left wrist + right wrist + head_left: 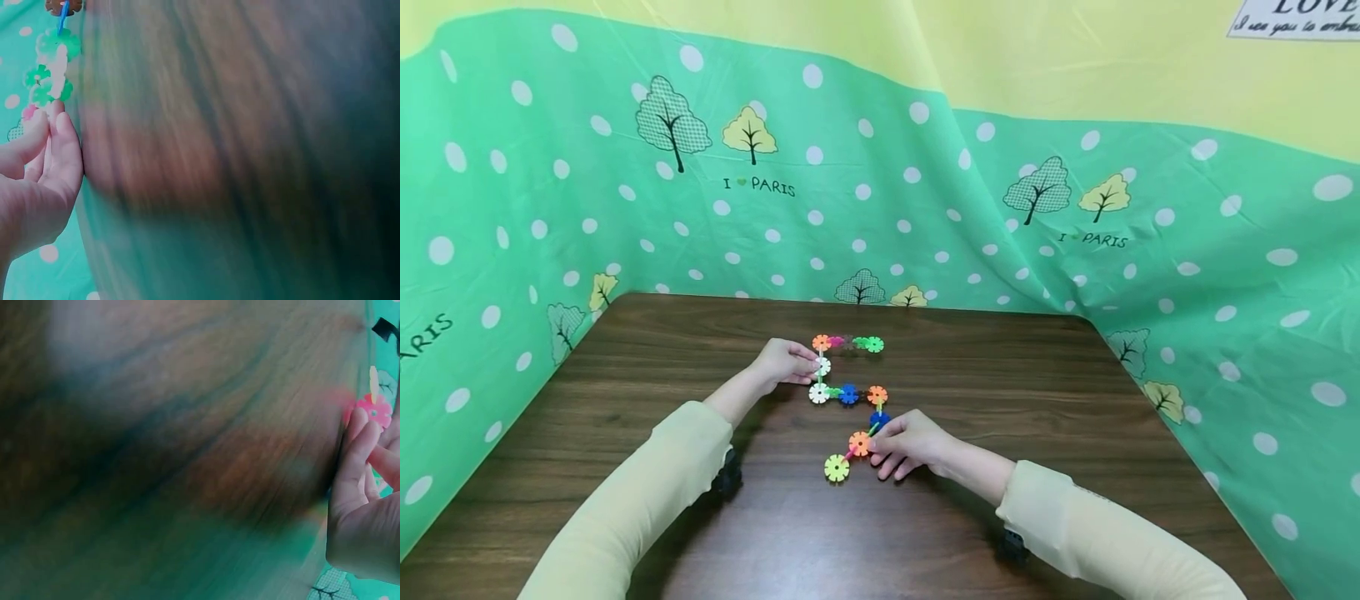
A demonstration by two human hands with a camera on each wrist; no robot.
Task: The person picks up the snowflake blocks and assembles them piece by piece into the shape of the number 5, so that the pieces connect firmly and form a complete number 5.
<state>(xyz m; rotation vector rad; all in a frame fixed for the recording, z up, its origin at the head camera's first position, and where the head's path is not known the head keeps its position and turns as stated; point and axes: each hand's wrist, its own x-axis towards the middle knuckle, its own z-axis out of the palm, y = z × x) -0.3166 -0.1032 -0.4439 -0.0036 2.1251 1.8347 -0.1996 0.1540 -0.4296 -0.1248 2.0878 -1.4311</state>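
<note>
A zigzag chain of interlocking plastic snowflake discs lies on the brown table. Its upper row runs from an orange disc [822, 342] to a green disc [875, 344]. My left hand [782, 365] pinches a white disc [823, 367] on the chain's left side. Below it, another white disc [818, 393] links by green pieces to a blue disc [848, 394]. With thumb and fingers, my right hand [913, 443] pinches the chain's lower part beside an orange disc [859, 443]. A yellow-green disc [837, 468] ends the chain. In the right wrist view, a pink disc [375, 412] shows beyond the fingertips.
The wood-grain table [760, 533] extends around the chain. A green polka-dot cloth [865, 167] with printed trees hangs behind the table and along its sides. Both wrist views show the tabletop heavily blurred.
</note>
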